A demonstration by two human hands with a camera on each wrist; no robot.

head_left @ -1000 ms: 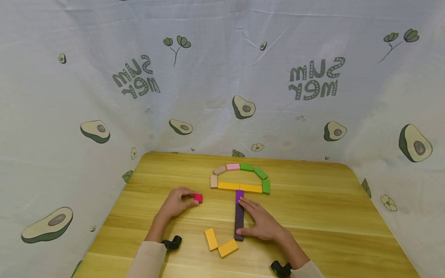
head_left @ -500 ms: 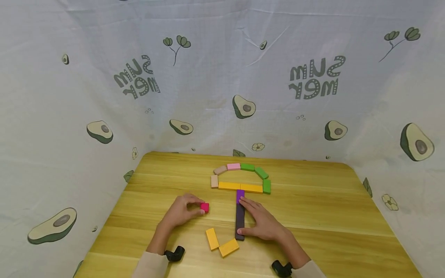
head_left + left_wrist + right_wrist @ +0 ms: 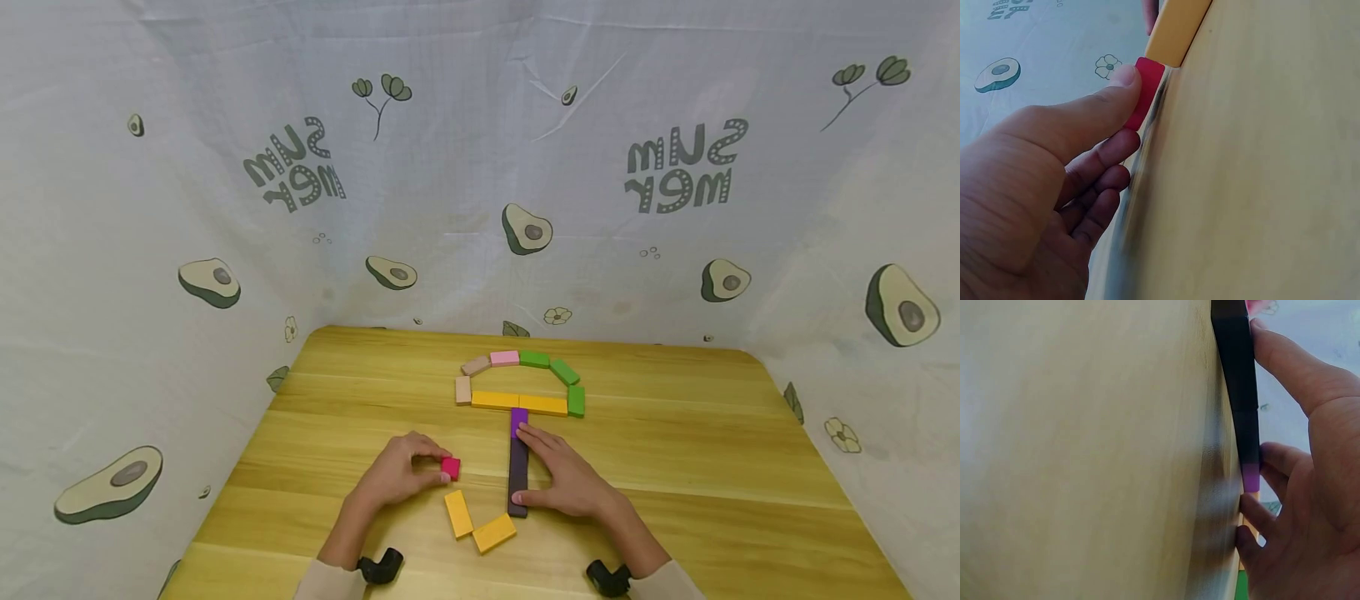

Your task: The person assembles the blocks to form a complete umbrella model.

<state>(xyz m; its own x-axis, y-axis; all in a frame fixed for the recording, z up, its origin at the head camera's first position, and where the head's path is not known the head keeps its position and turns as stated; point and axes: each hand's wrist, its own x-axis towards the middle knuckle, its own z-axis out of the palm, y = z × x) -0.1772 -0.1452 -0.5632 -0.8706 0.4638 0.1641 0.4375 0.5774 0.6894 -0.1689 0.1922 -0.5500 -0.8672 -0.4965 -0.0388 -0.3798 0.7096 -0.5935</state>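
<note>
My left hand (image 3: 397, 473) pinches a small red block (image 3: 451, 468) between thumb and fingers, just above two loose yellow blocks. In the left wrist view the red block (image 3: 1149, 94) appears close to the end of a yellow block (image 3: 1179, 31). My right hand (image 3: 573, 482) rests on a column of dark blocks (image 3: 518, 471) topped by a purple block (image 3: 520, 419). Its thumb lies at the column's lower end and its fingertips touch the purple block. The right wrist view shows the fingers of the right hand (image 3: 1329, 450) fairly straight along the dark blocks (image 3: 1238, 369).
Green blocks (image 3: 564, 372), a pink block (image 3: 505, 358) and tan blocks (image 3: 462, 390) form an arch over a yellow row (image 3: 495, 400). Two loose yellow blocks (image 3: 458, 514) meet at an angle left of the column. A patterned cloth (image 3: 480, 167) hangs around the wooden table (image 3: 712, 483).
My left hand has carried the red block right and toward the near side, close to the loose yellow blocks. My right hand has stayed on the column.
</note>
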